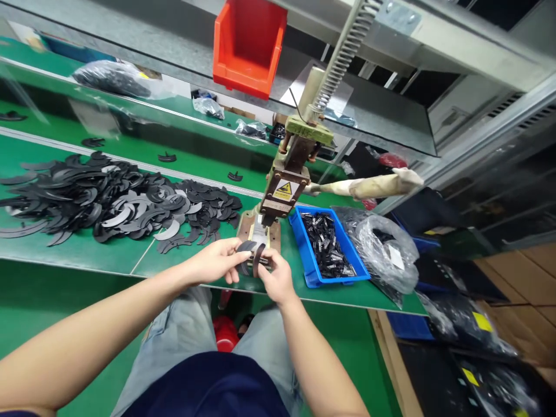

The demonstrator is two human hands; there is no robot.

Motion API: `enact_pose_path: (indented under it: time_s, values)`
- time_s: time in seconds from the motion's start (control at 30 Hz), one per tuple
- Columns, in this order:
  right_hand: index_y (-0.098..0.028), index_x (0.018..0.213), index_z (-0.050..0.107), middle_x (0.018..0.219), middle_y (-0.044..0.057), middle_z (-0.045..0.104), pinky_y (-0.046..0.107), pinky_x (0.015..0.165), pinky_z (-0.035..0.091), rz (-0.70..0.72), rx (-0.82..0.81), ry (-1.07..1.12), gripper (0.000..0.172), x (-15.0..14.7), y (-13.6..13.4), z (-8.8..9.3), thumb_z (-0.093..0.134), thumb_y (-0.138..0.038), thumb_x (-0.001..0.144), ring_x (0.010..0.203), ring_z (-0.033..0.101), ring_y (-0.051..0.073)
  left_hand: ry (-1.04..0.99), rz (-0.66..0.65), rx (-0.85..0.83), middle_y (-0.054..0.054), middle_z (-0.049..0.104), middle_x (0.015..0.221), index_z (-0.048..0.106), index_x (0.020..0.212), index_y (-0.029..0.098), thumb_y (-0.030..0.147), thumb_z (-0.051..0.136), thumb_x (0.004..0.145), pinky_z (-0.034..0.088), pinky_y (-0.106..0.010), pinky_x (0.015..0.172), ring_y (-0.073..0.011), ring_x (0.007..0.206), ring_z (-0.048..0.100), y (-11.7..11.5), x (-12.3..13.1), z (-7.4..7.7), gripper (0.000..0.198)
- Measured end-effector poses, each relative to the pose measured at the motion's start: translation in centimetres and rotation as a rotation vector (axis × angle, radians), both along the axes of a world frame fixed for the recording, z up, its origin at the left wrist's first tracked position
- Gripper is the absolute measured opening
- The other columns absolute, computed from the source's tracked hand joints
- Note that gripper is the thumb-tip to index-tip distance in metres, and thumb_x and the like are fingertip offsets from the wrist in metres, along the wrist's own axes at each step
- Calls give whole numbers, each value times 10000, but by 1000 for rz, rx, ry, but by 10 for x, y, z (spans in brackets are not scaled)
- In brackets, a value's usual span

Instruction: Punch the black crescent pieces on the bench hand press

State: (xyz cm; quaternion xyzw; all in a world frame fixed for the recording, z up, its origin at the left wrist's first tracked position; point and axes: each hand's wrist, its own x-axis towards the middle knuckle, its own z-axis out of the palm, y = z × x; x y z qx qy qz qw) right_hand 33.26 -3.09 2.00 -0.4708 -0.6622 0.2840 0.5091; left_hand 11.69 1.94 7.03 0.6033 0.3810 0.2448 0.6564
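My left hand (225, 259) is closed on a curved black plastic piece (245, 248), just in front of the hand press (282, 191). A second dark curved strip (258, 258) stands on edge between the thumb and fingers of my right hand (275, 274). The two pieces are close together; whether they touch or are joined I cannot tell. Behind my fingers is the metal base (273, 234) of the press, partly hidden by them. The press's wrapped lever (369, 185) sticks out to the right.
A large heap of black crescent-shaped pieces (117, 202) covers the green bench (95, 258) on the left. A blue tray (311, 272) of small black parts stands right of the press, beside a clear plastic bag (386, 252). An orange bin (249, 52) hangs above; a conveyor (195, 162) runs behind.
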Motion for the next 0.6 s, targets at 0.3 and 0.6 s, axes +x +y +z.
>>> enact_pose_path:
  time_s: [0.3, 0.6]
  values:
    - [-224, 972, 630, 940, 53, 733, 336, 793, 570, -49, 78, -12, 169, -13, -11, -1, 561, -370, 1023, 841, 686, 176, -34, -106, -217, 3, 650, 508, 566, 900, 229, 760, 804, 759, 478, -224, 435, -178, 446, 661, -6, 10, 3, 599]
    - [-223, 1000, 682, 948, 73, 737, 377, 834, 545, 36, 205, -374, 130, 16, -9, 16, 595, -319, 1016, 881, 652, 206, 221, 96, 265, 13, 638, 692, 587, 905, 245, 699, 690, 884, 468, -281, 548, -166, 587, 596, -3, 4, 8, 466]
